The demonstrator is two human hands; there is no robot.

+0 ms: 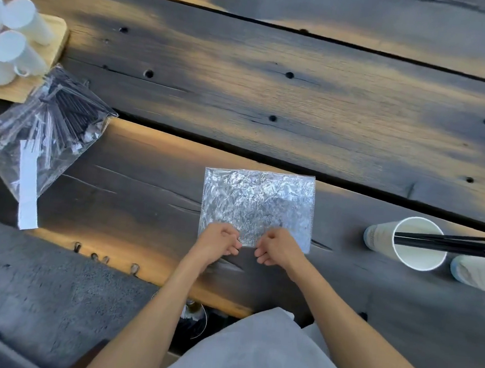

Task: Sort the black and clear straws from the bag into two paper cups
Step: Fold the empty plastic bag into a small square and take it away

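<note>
Both hands sit closest, left hand [219,241] and right hand [280,246], fingers [234,248] curled and pinching the near edge of a flat, crumpled clear bag [257,205] on the dark wooden table [271,99]. To the right, a paper cup [418,244] holds black straws [442,243]; a second cup [478,273] lies just beside it. Far left, another clear bag of straws [48,128] rests near white cups [11,40] on a wooden tray [58,33].

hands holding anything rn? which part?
Both hands, left and right, pinch the near edge of the flat, crumpled clear bag, side by side near its middle.
</note>
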